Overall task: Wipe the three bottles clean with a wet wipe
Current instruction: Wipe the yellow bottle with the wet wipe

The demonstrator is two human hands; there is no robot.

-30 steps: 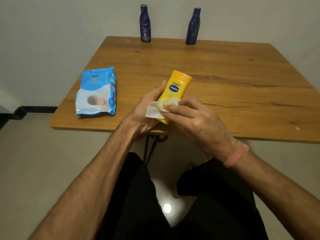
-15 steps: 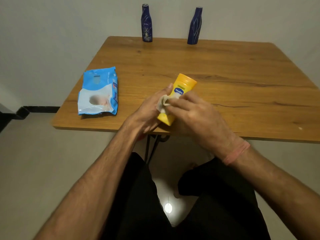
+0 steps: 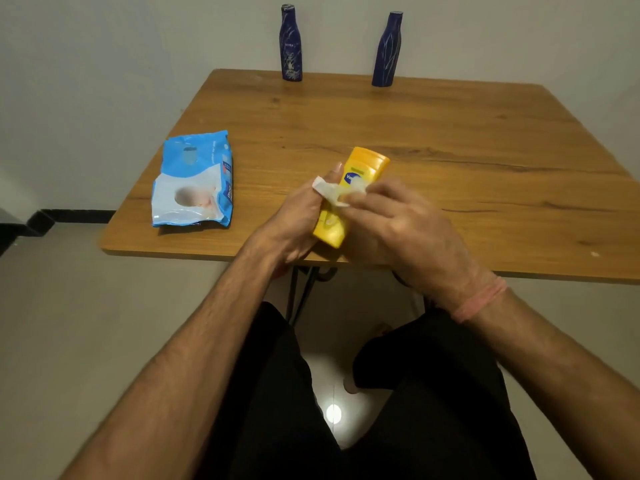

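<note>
Yellow lotion bottle sits right in the middle of the frame, tilted with its cap end pointing up and to the right, held just above the near edge of the wooden desk. The left hand comes in from the lower left and its grip is wrapped around the bottle's left side, thumb stretched up along it. The right hand reaches in from the lower right, back of the hand facing the camera, and its fingers are bent, pressing a white wet wipe against the front of the bottle, partly over the blue label. One corner of the wipe flaps over the left thumb. There's a pink band around the right wrist.

The other two bottles are dark blue and stand upright at the far edge of the desk, top centre of the frame: left blue bottle and right blue bottle, well apart from each other. A blue wipes pack lies flat on the left side of the desk.
</note>
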